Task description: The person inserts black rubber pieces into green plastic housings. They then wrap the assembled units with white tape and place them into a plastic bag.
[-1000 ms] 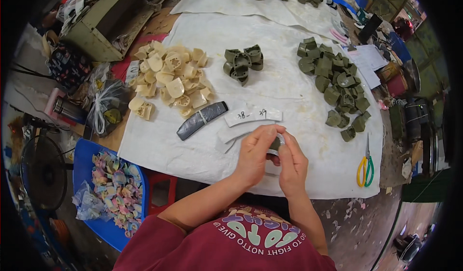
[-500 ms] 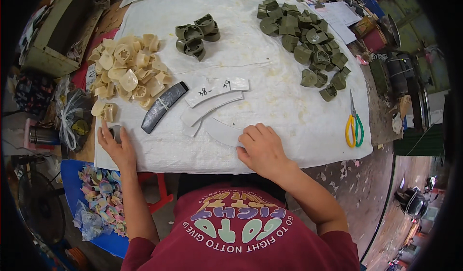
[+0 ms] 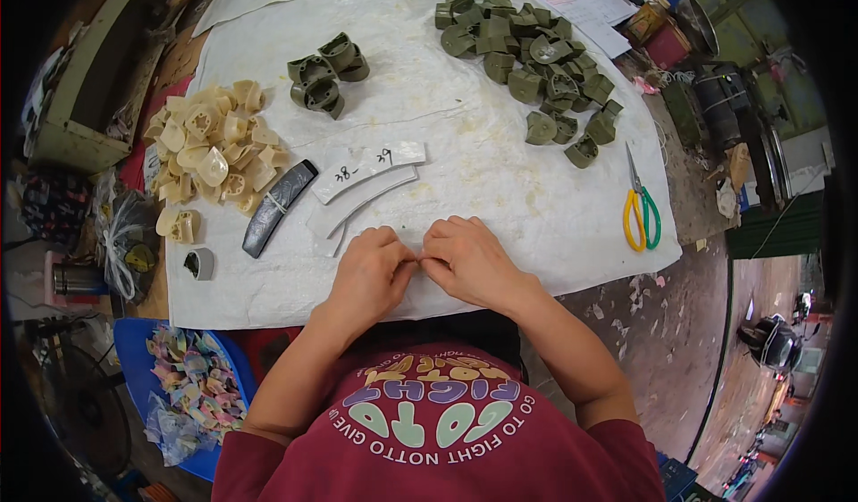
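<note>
My left hand and my right hand meet near the table's front edge, thumbs and fingertips pinched together. Whatever lies between them is too hidden to make out. Just beyond them lie curved white strips, the top one marked by hand. Left of these rests a dark curved bundle tied round its middle. Further left stands a green heel-shaped piece with a pale band around it, apart from both hands. A beige heel-shaped piece sits just behind it.
Beige heel pieces are heaped at left, a few green ones at back centre, a larger green pile at back right. Yellow-and-green-handled scissors lie at right. A blue tub of colourful scraps stands below the table's left corner.
My left hand has left the banded green piece and come to the middle. My right hand has lifted from the thin white strip on the table, and the fingertips now meet.
</note>
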### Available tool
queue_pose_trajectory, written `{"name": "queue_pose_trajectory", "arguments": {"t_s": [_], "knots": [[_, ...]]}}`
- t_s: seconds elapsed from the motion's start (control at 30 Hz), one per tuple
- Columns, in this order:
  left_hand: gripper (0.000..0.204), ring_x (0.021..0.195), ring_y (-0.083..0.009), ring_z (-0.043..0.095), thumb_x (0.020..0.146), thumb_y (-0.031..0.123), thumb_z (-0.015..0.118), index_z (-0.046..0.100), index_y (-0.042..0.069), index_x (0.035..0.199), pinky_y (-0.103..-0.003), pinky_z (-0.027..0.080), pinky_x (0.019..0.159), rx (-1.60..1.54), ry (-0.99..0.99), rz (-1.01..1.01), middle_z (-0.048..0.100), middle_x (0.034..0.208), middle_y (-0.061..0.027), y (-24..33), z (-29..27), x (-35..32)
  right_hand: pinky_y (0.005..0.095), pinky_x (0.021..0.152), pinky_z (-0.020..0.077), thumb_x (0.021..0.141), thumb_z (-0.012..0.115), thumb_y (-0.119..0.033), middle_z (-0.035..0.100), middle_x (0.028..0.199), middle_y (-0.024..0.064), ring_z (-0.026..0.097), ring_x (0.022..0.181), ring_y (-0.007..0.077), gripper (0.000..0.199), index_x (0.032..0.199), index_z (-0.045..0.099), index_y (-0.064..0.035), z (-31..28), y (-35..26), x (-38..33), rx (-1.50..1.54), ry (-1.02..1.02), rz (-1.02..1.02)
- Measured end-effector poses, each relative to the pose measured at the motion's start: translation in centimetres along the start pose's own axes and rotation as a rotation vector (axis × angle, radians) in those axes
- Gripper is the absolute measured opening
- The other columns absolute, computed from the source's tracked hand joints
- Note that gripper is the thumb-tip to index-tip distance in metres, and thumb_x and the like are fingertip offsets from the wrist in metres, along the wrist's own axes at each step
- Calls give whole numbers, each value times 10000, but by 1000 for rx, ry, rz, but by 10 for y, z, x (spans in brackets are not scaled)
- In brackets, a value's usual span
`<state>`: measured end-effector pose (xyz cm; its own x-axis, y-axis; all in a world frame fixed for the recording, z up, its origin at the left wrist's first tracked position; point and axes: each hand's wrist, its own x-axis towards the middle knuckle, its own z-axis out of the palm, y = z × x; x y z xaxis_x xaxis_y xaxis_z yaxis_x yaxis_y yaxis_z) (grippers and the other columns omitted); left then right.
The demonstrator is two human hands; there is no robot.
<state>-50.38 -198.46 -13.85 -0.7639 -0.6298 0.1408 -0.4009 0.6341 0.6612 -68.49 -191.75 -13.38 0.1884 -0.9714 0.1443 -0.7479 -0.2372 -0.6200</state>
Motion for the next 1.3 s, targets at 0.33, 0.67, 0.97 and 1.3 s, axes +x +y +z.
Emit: {"name": "queue_pose_trajectory", "arguments": {"t_s": [0.33,0.67,0.97,1.3], "knots": [[99,752,-306,600,699,83,626,691,21,740,-393,489,683,115,-265,-37,598,788,-125,11,-11,24,340,759,491,820,672,-99,671,902,118,641,843,265,137,928,689,-18,-35,11,-52,201,422,319],[91,670,-246,610,728,66,636,698,6,758,-338,479,619,-44,-324,-156,617,756,-118,2,-18,35,318,753,488,816,670,-70,689,939,99,649,827,238,116,924,689,-32,-10,-23,-76,317,281,165],[58,781,-87,552,796,5,602,647,-14,828,-220,430,688,-621,122,-255,620,843,-37,-16,-75,43,343,750,470,791,667,-82,669,1020,60,610,845,236,129,916,675,-55,21,-16,-61,25,243,79],[125,989,-251,617,718,-32,590,625,16,828,-318,482,805,-536,-90,274,576,1224,-235,65,-44,67,330,891,472,950,572,-276,636,1148,94,599,1028,172,414,1230,576,29,-28,-7,-49,1372,408,327]]}}
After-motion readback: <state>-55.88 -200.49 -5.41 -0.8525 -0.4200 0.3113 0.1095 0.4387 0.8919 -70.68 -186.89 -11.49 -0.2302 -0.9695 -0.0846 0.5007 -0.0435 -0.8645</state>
